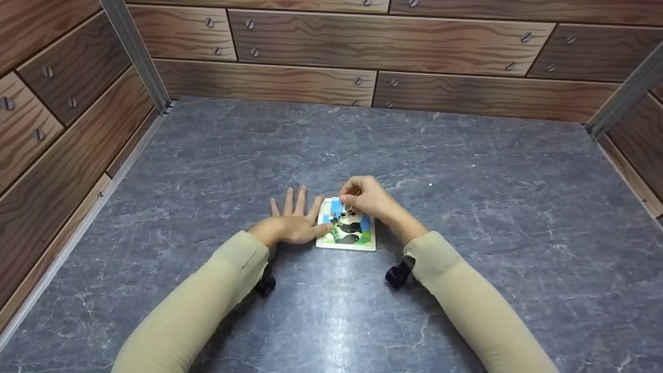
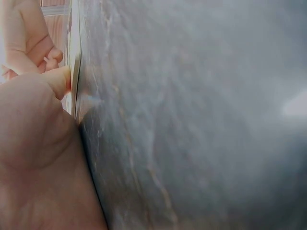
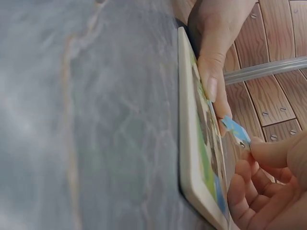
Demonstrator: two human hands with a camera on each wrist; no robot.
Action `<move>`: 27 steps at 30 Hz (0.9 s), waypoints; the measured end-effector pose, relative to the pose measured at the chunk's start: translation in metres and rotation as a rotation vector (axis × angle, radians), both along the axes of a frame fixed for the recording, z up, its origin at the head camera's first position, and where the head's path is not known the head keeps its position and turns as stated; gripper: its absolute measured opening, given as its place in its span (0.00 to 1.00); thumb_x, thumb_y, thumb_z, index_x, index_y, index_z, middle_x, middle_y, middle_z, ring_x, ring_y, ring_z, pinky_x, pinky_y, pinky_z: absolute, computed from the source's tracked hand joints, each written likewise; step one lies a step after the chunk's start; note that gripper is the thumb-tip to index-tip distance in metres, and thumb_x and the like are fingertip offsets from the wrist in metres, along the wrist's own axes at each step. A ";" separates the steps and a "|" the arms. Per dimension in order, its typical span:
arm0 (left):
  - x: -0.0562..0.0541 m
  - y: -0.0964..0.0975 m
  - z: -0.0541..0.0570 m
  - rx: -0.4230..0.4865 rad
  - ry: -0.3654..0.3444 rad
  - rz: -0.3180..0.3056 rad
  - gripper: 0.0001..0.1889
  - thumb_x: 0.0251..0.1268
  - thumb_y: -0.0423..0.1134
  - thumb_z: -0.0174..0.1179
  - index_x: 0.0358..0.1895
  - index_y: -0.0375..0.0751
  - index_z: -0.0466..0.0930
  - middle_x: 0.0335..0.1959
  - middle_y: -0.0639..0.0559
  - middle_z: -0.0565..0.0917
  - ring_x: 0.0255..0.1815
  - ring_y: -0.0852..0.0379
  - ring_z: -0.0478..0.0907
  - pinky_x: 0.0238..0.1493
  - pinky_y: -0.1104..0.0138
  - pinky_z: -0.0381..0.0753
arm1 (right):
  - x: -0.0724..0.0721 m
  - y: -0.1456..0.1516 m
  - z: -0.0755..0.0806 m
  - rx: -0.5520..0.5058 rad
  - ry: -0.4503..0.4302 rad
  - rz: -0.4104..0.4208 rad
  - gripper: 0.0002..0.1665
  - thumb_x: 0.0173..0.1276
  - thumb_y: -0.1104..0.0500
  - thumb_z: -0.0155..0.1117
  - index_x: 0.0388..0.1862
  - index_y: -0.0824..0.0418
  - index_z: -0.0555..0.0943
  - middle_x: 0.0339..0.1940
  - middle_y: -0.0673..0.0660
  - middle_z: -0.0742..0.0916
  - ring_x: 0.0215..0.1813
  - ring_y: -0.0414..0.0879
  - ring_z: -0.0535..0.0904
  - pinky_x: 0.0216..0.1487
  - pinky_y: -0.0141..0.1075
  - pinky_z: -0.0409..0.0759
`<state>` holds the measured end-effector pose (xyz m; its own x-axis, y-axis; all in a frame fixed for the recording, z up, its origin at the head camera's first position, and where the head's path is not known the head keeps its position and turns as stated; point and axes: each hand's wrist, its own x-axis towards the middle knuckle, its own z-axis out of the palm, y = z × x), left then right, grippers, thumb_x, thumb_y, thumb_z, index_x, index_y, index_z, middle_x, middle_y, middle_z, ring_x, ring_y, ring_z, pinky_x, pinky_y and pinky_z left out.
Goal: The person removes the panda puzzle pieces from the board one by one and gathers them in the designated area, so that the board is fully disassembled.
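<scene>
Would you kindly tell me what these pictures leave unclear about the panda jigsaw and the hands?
Right wrist view: jigsaw piece, one end hidden by the right hand.
Left wrist view: panda jigsaw, picture unreadable edge-on.
Right wrist view: left hand, cut off by top edge.

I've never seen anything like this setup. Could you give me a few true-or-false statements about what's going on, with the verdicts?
1. The left hand is spread out wide. True.
2. The right hand is empty. False: the right hand pinches a partly blue puzzle piece.
3. The puzzle board carries a picture of a black-and-white panda. True.
4. The tabletop is plain white. False: it is grey with paler veining.
5. Both sleeves are pale. True.
6. The back wall is bare metal. False: it has a wooden-plank pattern.
</scene>
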<state>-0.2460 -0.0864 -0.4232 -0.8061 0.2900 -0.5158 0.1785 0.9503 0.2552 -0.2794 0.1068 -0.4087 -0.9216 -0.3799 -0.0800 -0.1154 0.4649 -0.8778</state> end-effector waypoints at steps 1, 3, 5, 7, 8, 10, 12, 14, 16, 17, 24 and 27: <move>0.000 0.000 0.000 0.001 0.001 -0.001 0.41 0.63 0.71 0.29 0.70 0.63 0.19 0.67 0.48 0.12 0.64 0.44 0.06 0.57 0.40 0.14 | 0.000 0.003 0.001 -0.012 -0.016 -0.009 0.03 0.64 0.66 0.61 0.35 0.67 0.79 0.25 0.55 0.79 0.22 0.43 0.72 0.23 0.32 0.73; 0.000 0.001 -0.001 0.001 0.004 -0.004 0.41 0.63 0.72 0.29 0.70 0.63 0.19 0.68 0.48 0.13 0.64 0.44 0.06 0.57 0.40 0.14 | 0.001 0.009 0.003 -0.032 -0.042 -0.025 0.05 0.64 0.66 0.61 0.36 0.68 0.79 0.26 0.56 0.80 0.21 0.44 0.73 0.23 0.32 0.74; 0.000 0.001 -0.001 0.001 0.006 -0.005 0.41 0.63 0.72 0.28 0.70 0.63 0.20 0.68 0.48 0.13 0.65 0.45 0.07 0.57 0.40 0.14 | 0.001 0.015 0.004 -0.039 -0.064 -0.049 0.06 0.64 0.66 0.62 0.37 0.69 0.79 0.26 0.56 0.80 0.22 0.43 0.74 0.24 0.33 0.75; 0.001 0.001 0.000 -0.001 0.011 -0.004 0.41 0.63 0.72 0.28 0.71 0.63 0.20 0.68 0.48 0.13 0.65 0.44 0.07 0.57 0.39 0.13 | 0.001 0.021 0.005 -0.034 -0.067 -0.068 0.07 0.64 0.65 0.62 0.37 0.69 0.79 0.26 0.56 0.80 0.22 0.43 0.74 0.24 0.33 0.75; 0.001 0.001 0.000 -0.002 0.011 -0.002 0.41 0.62 0.72 0.28 0.71 0.63 0.20 0.68 0.48 0.13 0.65 0.45 0.07 0.57 0.39 0.13 | 0.001 0.024 0.006 -0.030 -0.070 -0.076 0.07 0.63 0.64 0.62 0.38 0.69 0.79 0.27 0.56 0.80 0.23 0.43 0.74 0.25 0.33 0.75; 0.002 0.002 0.002 0.002 0.011 0.001 0.41 0.62 0.72 0.28 0.71 0.63 0.20 0.68 0.48 0.14 0.65 0.45 0.07 0.56 0.39 0.12 | 0.001 0.030 0.008 -0.030 -0.082 -0.096 0.08 0.63 0.64 0.63 0.38 0.68 0.79 0.27 0.55 0.80 0.24 0.44 0.75 0.26 0.33 0.76; 0.002 0.002 0.003 0.007 0.009 0.001 0.41 0.62 0.72 0.28 0.70 0.63 0.20 0.68 0.49 0.14 0.65 0.45 0.07 0.56 0.40 0.12 | 0.000 0.036 0.009 -0.035 -0.089 -0.107 0.08 0.63 0.64 0.63 0.38 0.68 0.78 0.27 0.56 0.80 0.24 0.44 0.75 0.26 0.32 0.76; 0.002 0.002 0.003 0.011 0.006 -0.002 0.41 0.62 0.73 0.28 0.70 0.64 0.19 0.68 0.49 0.13 0.65 0.46 0.07 0.56 0.40 0.11 | 0.000 0.042 0.010 -0.044 -0.101 -0.119 0.08 0.63 0.64 0.63 0.39 0.68 0.78 0.28 0.56 0.79 0.25 0.44 0.75 0.26 0.32 0.76; 0.002 0.002 0.002 0.015 0.009 -0.006 0.41 0.62 0.73 0.27 0.70 0.64 0.19 0.68 0.49 0.13 0.65 0.46 0.07 0.56 0.40 0.11 | 0.000 0.048 0.010 -0.057 -0.106 -0.130 0.09 0.63 0.64 0.63 0.39 0.69 0.78 0.28 0.56 0.79 0.25 0.43 0.74 0.26 0.31 0.76; 0.001 0.002 0.001 0.014 0.014 -0.010 0.41 0.62 0.73 0.27 0.70 0.64 0.19 0.68 0.49 0.13 0.65 0.45 0.07 0.56 0.40 0.11 | 0.000 0.051 0.010 -0.062 -0.106 -0.136 0.09 0.63 0.64 0.63 0.39 0.69 0.78 0.28 0.55 0.79 0.25 0.43 0.74 0.27 0.31 0.76; -0.003 -0.002 -0.005 0.011 0.018 -0.017 0.42 0.61 0.74 0.27 0.70 0.64 0.19 0.68 0.48 0.13 0.64 0.44 0.06 0.56 0.40 0.11 | -0.005 0.072 0.009 -0.081 -0.096 -0.175 0.10 0.63 0.65 0.63 0.40 0.71 0.78 0.26 0.54 0.80 0.23 0.42 0.74 0.26 0.31 0.77; -0.003 -0.002 -0.005 0.022 0.016 -0.017 0.42 0.61 0.73 0.28 0.70 0.64 0.19 0.68 0.48 0.12 0.64 0.44 0.06 0.56 0.40 0.12 | -0.008 0.081 0.010 -0.070 -0.097 -0.191 0.10 0.63 0.65 0.62 0.40 0.71 0.77 0.26 0.54 0.80 0.23 0.42 0.74 0.26 0.31 0.77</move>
